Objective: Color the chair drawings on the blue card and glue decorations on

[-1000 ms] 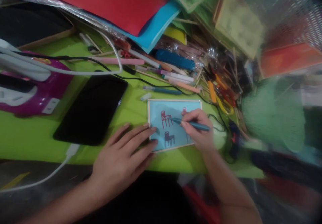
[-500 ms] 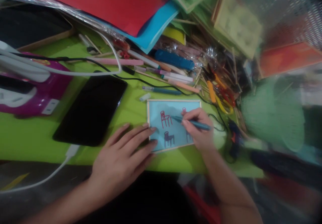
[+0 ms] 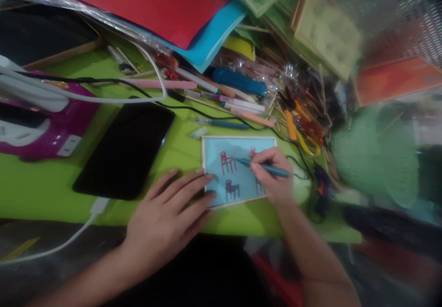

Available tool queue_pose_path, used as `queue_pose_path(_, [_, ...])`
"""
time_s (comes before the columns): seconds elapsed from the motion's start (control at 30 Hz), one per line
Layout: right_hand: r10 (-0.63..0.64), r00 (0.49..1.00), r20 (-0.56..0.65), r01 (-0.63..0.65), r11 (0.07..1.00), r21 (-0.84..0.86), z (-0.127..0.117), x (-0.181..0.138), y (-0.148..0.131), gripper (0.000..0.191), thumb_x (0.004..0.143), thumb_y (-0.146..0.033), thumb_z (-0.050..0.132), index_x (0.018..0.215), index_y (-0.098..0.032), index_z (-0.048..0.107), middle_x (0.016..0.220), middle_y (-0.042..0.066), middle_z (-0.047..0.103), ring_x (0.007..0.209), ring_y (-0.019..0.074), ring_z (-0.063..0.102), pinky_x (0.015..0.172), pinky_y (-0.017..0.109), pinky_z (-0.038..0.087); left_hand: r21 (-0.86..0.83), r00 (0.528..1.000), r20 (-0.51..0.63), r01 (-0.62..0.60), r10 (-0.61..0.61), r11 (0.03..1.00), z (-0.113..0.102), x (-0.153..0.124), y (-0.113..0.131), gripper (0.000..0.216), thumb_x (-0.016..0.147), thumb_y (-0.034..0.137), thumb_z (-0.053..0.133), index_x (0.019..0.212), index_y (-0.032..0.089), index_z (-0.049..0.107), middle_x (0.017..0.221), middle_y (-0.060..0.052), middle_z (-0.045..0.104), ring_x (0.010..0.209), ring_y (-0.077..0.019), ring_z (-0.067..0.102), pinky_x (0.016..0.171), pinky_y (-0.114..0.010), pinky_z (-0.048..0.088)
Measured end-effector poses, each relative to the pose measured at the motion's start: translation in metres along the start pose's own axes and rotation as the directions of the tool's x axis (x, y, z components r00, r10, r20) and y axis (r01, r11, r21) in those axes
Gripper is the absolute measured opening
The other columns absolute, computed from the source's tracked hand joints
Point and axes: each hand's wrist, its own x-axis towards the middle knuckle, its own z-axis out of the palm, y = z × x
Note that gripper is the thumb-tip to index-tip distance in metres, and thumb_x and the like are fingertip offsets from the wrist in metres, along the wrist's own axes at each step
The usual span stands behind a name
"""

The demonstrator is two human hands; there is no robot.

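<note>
A light blue card edged with thin pale sticks lies on the green tabletop. Drawings of chairs are on it, red ones above and dark ones below; those on the right are partly hidden by my hand. My right hand pinches a blue-green marker pen, its tip at the upper left red chair. Flat, with fingers stretched out, my left hand rests on the table, its fingertips over the card's left edge. A small whitish cap-like piece lies just above the card.
A black phone with a white cable lies at left, beside a purple and white device. Behind the card are scattered markers, sticks and orange-handled pliers. A green basket stands at right; coloured sheets lie at the back.
</note>
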Motion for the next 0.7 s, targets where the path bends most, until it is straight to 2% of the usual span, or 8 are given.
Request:
queue_pose_path(0.23, [-0.025,0.999,0.033,0.025,1.0,0.009,0.0002,0.0005,-0.0021,0.009,0.085,-0.026,0.076,0.083,-0.025,0.067,0.076,-0.002,0.068,0.074,0.0158,0.066,0.096,0.04,0.057,-0.011,1.0,-0.005,0.015,-0.015,1.0,0.0011,0.0003,0.0004,0.023,0.095,0.022,0.068,0.116,0.027,0.072,0.139,-0.003,0.071,0.131,-0.0263,0.065,0.12,-0.049,0.041])
queue_pose_path(0.43, [-0.013,0.998,0.058,0.015,1.0,-0.026,-0.0004,-0.001,-0.004,0.009,0.085,-0.028,0.076,0.083,-0.025,0.068,0.073,-0.002,0.067,0.069,0.0155,0.063,0.081,0.036,0.059,-0.004,1.0,-0.001,0.011,-0.011,1.0,0.001,0.0,-0.0003,0.023,0.095,0.022,0.068,0.117,0.027,0.072,0.14,-0.003,0.071,0.131,-0.0261,0.066,0.119,-0.05,0.041])
queue_pose_path(0.6, [-0.012,1.0,0.02,0.012,1.0,-0.014,-0.0005,-0.0001,-0.0008,0.01,0.085,-0.029,0.076,0.083,-0.025,0.068,0.076,-0.002,0.068,0.077,0.0172,0.067,0.095,0.041,0.058,-0.006,1.0,0.012,0.011,-0.011,1.0,0.0002,0.0002,0.0001,0.023,0.094,0.022,0.068,0.117,0.027,0.072,0.141,-0.004,0.07,0.131,-0.0268,0.065,0.119,-0.05,0.041])
queue_pose_path(0.7, [-0.017,1.0,-0.002,0.017,1.0,0.011,0.0,0.0008,0.0008,0.009,0.085,-0.027,0.076,0.084,-0.025,0.068,0.078,-0.002,0.069,0.081,0.0176,0.07,0.094,0.04,0.058,-0.002,1.0,0.006,0.007,-0.007,1.0,0.0,-0.0004,-0.0002,0.024,0.094,0.022,0.068,0.117,0.028,0.072,0.14,-0.003,0.07,0.13,-0.0269,0.066,0.119,-0.05,0.042])
